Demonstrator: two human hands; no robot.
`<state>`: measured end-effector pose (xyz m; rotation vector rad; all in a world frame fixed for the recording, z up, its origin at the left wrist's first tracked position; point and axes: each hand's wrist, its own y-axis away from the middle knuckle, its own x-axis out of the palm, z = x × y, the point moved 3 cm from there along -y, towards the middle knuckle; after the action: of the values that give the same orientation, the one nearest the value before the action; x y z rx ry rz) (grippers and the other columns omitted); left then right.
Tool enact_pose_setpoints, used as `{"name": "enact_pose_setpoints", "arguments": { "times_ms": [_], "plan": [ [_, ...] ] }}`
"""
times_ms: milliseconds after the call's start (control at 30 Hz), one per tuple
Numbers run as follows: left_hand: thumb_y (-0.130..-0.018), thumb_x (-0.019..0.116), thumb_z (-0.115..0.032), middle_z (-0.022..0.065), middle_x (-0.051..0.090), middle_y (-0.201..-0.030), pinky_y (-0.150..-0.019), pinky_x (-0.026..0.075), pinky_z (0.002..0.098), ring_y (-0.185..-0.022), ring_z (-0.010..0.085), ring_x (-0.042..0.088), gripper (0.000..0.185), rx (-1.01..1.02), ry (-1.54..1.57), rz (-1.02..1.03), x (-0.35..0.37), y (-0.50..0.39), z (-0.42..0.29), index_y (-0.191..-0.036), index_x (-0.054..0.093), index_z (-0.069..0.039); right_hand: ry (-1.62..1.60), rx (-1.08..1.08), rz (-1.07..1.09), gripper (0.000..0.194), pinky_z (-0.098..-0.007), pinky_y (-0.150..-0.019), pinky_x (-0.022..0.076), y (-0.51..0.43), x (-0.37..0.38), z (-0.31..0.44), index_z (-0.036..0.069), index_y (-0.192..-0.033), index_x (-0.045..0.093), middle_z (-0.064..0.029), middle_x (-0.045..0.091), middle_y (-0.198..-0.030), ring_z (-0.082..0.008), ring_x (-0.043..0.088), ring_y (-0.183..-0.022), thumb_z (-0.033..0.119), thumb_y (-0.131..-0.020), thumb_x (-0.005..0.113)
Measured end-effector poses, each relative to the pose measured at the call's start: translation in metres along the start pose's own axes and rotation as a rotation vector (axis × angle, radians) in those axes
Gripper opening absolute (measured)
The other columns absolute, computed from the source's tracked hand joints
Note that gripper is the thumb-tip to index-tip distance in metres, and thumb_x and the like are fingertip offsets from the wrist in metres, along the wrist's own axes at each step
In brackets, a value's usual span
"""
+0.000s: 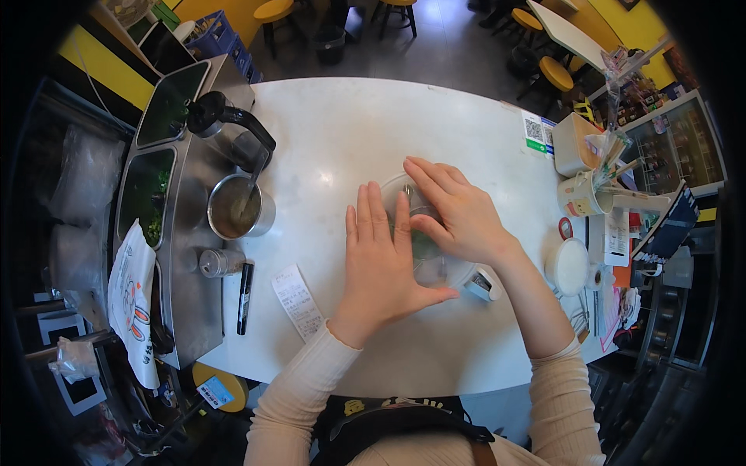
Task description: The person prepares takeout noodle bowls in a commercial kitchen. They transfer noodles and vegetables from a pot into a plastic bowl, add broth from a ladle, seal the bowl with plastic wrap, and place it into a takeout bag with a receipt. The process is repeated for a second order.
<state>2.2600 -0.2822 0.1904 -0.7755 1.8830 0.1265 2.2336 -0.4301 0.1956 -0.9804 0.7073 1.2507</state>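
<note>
Both my hands lie flat over a round, translucent plastic bowl with a clear lid (428, 249) on the white table. My left hand (376, 262) covers its left side, fingers straight and thumb spread toward the near rim. Across the far right part rests my right hand (463, 212), its thumb bent inward over the lid. Something green shows dimly through the plastic between the hands; the rest of the contents is hidden. Close to the bowl's right rim lies a small white object (484, 285). A printed paper slip (296, 300) sits left of my left wrist.
At left stand a steel pot (265, 211) holding liquid and a utensil, a black-handled pitcher (236, 143), a shaker jar (221, 262) and a black marker (245, 298). Steel trays (170, 192) hold greens. A printed cup (583, 195) with sticks and a white tub (570, 267) line the right.
</note>
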Motion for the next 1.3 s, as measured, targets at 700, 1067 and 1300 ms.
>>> {"name": "enact_pose_setpoints", "arguments": {
  "times_ms": [700,1067,1300],
  "plan": [
    [-0.055,0.071,-0.067,0.0431,0.021,-0.137,-0.103,0.02,0.0625,-0.131,0.0555,0.019,0.117,-0.061,0.016,-0.018,0.009,0.007,-0.007,-0.14,0.03,0.002,-0.022,-0.058,-0.018,0.075,-0.0448,-0.106,0.0296,0.027,-0.004,-0.017,-0.002,-0.138,0.033,-0.0231,0.038,-0.139,-0.0396,0.034,-0.129,0.045,-0.083,0.055],
    [-0.066,0.071,-0.056,0.0357,0.019,-0.143,-0.108,0.017,0.0583,-0.135,0.052,0.015,0.102,-0.063,0.136,-0.25,-0.019,0.027,-0.014,-0.141,0.03,-0.001,-0.07,-0.183,-0.359,0.04,-0.037,-0.091,0.0394,-0.033,-0.068,0.089,-0.003,-0.121,0.048,-0.0171,0.054,-0.114,-0.0268,0.051,-0.103,0.02,-0.089,0.051],
    [-0.071,0.067,-0.041,0.0321,0.032,-0.136,-0.104,0.015,0.0653,-0.133,0.054,0.013,0.068,-0.035,0.181,-0.418,-0.077,0.096,-0.004,-0.122,0.052,0.002,-0.793,-0.515,-0.237,0.029,-0.0229,-0.053,0.0363,-0.237,-0.11,0.388,0.002,-0.076,0.057,0.0021,0.049,-0.061,-0.0068,0.046,-0.059,0.027,-0.087,0.066]
  ]
}}
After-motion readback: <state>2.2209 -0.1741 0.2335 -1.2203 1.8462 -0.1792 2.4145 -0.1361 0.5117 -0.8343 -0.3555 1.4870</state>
